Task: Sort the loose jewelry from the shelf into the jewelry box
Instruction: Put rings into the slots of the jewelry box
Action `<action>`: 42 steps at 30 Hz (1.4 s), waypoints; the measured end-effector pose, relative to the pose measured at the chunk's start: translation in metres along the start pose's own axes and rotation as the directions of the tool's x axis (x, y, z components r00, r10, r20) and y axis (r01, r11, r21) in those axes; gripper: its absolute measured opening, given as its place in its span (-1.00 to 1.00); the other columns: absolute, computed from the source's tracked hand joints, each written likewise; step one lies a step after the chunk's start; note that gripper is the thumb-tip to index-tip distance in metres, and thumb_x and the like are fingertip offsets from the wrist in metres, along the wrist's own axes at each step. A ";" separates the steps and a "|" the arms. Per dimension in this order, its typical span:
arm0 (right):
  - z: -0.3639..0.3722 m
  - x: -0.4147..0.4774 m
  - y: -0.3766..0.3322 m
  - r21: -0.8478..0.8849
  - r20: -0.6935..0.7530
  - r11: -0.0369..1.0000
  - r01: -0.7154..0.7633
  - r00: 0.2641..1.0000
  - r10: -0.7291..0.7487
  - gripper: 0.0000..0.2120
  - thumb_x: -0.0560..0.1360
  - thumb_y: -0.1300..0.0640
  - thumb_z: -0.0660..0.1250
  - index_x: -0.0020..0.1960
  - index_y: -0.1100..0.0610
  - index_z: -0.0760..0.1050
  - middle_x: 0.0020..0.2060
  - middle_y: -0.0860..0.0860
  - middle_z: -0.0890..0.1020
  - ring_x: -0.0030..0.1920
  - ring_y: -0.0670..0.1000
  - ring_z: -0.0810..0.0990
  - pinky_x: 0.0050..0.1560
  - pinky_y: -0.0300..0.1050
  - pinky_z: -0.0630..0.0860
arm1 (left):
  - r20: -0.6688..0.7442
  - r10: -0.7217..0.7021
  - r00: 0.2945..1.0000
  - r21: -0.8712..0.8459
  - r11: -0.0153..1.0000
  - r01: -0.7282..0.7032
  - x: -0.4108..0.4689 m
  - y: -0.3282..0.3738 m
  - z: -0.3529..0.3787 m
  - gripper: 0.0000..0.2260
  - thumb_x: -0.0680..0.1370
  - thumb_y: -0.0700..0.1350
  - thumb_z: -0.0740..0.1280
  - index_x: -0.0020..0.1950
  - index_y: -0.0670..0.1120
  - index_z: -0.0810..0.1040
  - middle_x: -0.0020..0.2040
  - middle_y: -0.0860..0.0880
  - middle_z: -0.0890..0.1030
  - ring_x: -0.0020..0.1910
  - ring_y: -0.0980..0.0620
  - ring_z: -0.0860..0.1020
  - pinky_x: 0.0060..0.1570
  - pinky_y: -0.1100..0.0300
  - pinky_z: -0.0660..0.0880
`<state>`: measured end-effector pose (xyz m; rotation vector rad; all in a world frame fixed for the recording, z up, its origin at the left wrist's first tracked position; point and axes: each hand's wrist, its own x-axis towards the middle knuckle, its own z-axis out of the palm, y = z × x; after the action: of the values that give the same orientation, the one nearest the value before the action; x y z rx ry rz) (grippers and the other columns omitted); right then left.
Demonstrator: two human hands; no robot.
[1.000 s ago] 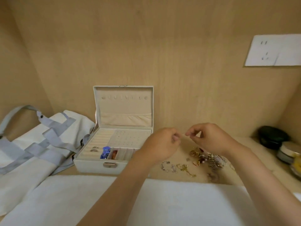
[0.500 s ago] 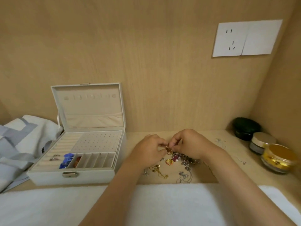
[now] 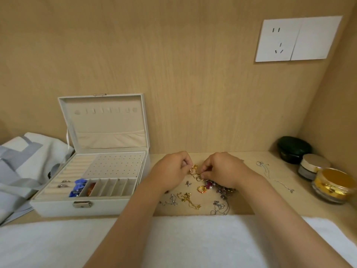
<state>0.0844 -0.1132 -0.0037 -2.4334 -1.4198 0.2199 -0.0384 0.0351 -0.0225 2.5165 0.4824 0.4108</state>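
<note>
- Head view: the left hand [image 3: 170, 171] and right hand [image 3: 222, 169] meet over the middle of the shelf [image 3: 249, 192], fingers curled. Each pinches one end of a gold piece [image 3: 193, 169].
- They probably hold it taut between them to tease it out of the tangle before it goes into the box.
- The gold piece looks like a short run of small shiny loops. It slants from eleven o'clock at the left fingertips to five o'clock at the right ones. I cannot tell whether its lower end is hooked to anything else.
- The heap of loose jewelry [image 3: 220, 187] lies at five o'clock of the hands, partly under the right wrist, with purple, pearly and silver bits knotted together.
- A gold chain [image 3: 188, 198] and a silver chain [image 3: 220, 206] lie apart at six o'clock. A thin necklace [image 3: 270, 175] trails off at three o'clock.
- The jewelry box [image 3: 92, 206] sits at nine o'clock of the hands with its lid propped upright, so every slot is reachable. Two rings [image 3: 64, 183], a blue piece [image 3: 79, 185] and an orange piece [image 3: 92, 188] already sit in it.
- Three jars [image 3: 314, 166] stand in the corner at three o'clock. A bag [image 3: 29, 165] lies beyond the box, and a white cloth [image 3: 58, 242] is at six o'clock.
</note>
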 end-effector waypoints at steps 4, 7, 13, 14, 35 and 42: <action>0.003 -0.001 -0.007 -0.046 0.015 0.999 0.011 1.000 -0.011 -0.88 0.45 -0.05 0.46 -0.01 -0.16 0.68 -0.11 -0.20 0.69 -0.07 -0.16 0.60 -0.09 -0.19 0.51 | 0.014 -0.013 1.000 -0.080 0.997 0.014 0.000 0.002 -0.004 -0.87 0.58 -0.12 0.32 -0.06 0.11 0.58 -0.17 0.13 0.67 -0.17 0.17 0.60 -0.01 0.08 0.57; 0.004 -0.001 -0.010 -0.043 0.017 0.999 0.001 1.000 -0.001 -0.90 0.43 0.01 0.48 -0.06 -0.14 0.69 -0.18 -0.18 0.69 -0.14 -0.17 0.61 -0.25 -0.28 0.40 | 0.020 -0.008 1.000 -0.044 0.999 0.009 0.001 0.004 -0.008 -0.83 0.59 -0.11 0.32 0.08 0.12 0.66 -0.06 0.13 0.69 -0.06 0.18 0.61 0.07 0.14 0.55; 0.000 -0.003 -0.009 0.013 0.007 1.000 0.014 1.000 -0.014 -0.95 0.44 0.02 0.48 -0.18 -0.10 0.63 -0.23 -0.22 0.63 -0.16 -0.21 0.56 -0.26 -0.28 0.37 | 0.028 -0.025 0.999 -0.027 0.999 0.026 0.000 0.006 -0.012 -0.87 0.55 -0.08 0.39 -0.01 0.09 0.71 -0.10 0.18 0.70 -0.05 0.27 0.60 0.05 0.21 0.54; -0.002 -0.004 -0.007 0.051 -0.013 0.999 0.011 1.000 -0.010 -0.93 0.44 0.04 0.48 -0.20 -0.09 0.63 -0.24 -0.23 0.63 -0.17 -0.22 0.56 -0.23 -0.27 0.40 | 0.024 -0.022 0.999 -0.038 0.999 0.023 0.000 0.006 -0.013 -0.88 0.55 -0.08 0.39 -0.03 0.09 0.72 -0.13 0.19 0.70 -0.08 0.27 0.60 0.02 0.24 0.53; 0.000 0.034 -0.135 0.506 -0.180 0.830 0.236 0.970 -0.166 -0.94 0.52 0.16 0.45 -0.07 0.05 0.70 -0.26 -0.11 0.64 -0.44 -0.29 0.49 -0.25 -0.32 0.41 | -0.218 -0.179 0.959 -0.050 0.984 0.173 -0.067 -0.065 -0.137 -0.88 0.53 -0.07 0.38 -0.15 0.12 0.65 -0.22 0.21 0.67 -0.20 0.22 0.58 -0.07 0.13 0.55; 0.029 0.066 -0.194 0.468 -0.145 0.842 0.269 0.963 -0.227 -0.88 0.52 0.09 0.45 0.03 -0.05 0.71 -0.10 -0.19 0.70 -0.13 -0.32 0.57 -0.07 -0.39 0.41 | -0.239 -0.277 0.931 0.009 0.958 0.287 -0.088 -0.110 -0.161 -0.89 0.55 -0.03 0.39 -0.14 0.12 0.68 -0.23 0.20 0.64 -0.23 0.21 0.58 -0.32 0.40 0.41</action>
<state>-0.0501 0.0385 0.0373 -1.8139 -1.4208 0.3589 -0.2061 0.1576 0.0297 2.4000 0.9420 0.5937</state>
